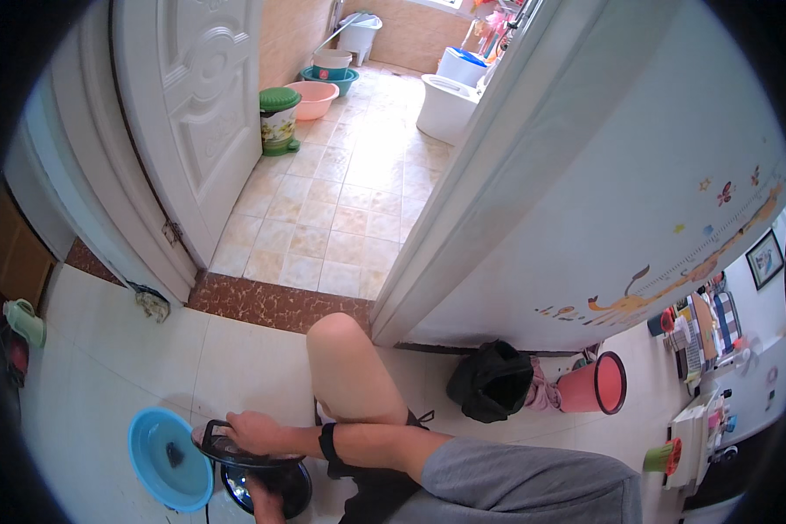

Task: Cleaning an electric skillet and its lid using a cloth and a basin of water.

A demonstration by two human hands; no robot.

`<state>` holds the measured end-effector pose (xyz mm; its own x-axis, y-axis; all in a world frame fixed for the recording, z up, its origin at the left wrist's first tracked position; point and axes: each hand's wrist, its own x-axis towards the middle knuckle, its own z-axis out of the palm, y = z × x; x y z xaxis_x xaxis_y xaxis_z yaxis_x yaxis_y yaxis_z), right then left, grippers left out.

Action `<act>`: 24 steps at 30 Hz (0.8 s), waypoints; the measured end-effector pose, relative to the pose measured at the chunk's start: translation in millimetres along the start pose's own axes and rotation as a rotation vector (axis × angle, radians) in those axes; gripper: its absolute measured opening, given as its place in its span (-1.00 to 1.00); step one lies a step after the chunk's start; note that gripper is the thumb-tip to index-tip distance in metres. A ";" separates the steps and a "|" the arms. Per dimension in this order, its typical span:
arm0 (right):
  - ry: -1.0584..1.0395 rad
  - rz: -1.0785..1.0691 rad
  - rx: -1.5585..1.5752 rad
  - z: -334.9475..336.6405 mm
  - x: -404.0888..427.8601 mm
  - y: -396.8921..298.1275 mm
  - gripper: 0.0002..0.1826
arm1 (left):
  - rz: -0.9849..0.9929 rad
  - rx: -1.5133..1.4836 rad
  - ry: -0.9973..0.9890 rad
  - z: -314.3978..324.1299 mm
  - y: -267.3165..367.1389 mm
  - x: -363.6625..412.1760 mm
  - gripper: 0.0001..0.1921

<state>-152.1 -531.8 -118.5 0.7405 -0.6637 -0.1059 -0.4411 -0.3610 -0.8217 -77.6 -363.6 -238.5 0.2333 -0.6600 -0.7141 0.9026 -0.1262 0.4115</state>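
My right hand (252, 432), with a black band on its wrist, grips a round, dark-rimmed lid or pan part (262, 460) beside its black loop handle. That part is tilted above a glossy black round pan (299, 498) on the floor. My left hand (265, 498) reaches over the pan; its fingertips are hidden under the raised part, so what it holds cannot be told. Beside them stands a light-blue plastic basin (139, 458) of water with a small dark item (174, 454) in it. A dark cord runs between basin and pan.
A brown stone threshold (268, 302) leads through the open white door (219, 131) to a tiled bathroom. By the wall are a black bag (468, 386) and a pink bin (580, 388). My bent knee (337, 340) is beside the arm. A green jug (26, 322) stands far left.
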 end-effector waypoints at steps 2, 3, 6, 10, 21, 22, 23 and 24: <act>0.004 0.043 -0.004 0.2 0.6 5.5 -0.58 | 0.275 0.500 -0.240 4.1 -1.9 -0.7 -0.53; 0.000 0.042 -0.002 -0.2 0.3 3.9 -0.58 | 0.380 0.659 -0.307 4.2 -0.9 -2.3 -0.53; -0.024 0.057 -0.004 -1.9 -0.4 -0.7 -0.58 | 0.269 0.517 -0.225 4.6 0.1 -4.2 -0.53; -0.039 0.050 -0.002 -2.9 -0.4 -1.8 -0.58 | 0.127 0.286 -0.206 6.7 0.4 -2.5 -0.52; -0.072 0.063 -0.002 -2.7 1.3 -1.8 -0.57 | 0.001 0.148 -0.166 2.7 -0.7 5.5 -0.50; -0.072 0.069 -0.004 -3.2 1.0 -0.3 -0.57 | 0.005 0.134 -0.134 4.6 -2.1 4.7 -0.51; -0.073 0.075 -0.005 -3.7 0.8 1.1 -0.57 | 0.010 0.120 -0.102 6.4 -3.4 3.5 -0.51; -0.074 0.077 -0.005 -4.8 0.5 1.5 -0.57 | 0.015 0.106 -0.069 12.5 -3.4 -0.5 -0.52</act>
<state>-154.9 -535.8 -117.1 0.7395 -0.6395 -0.2102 -0.5009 -0.3142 -0.8064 -85.3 -372.1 -232.5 0.2175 -0.7111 -0.6686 0.8551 -0.1914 0.4817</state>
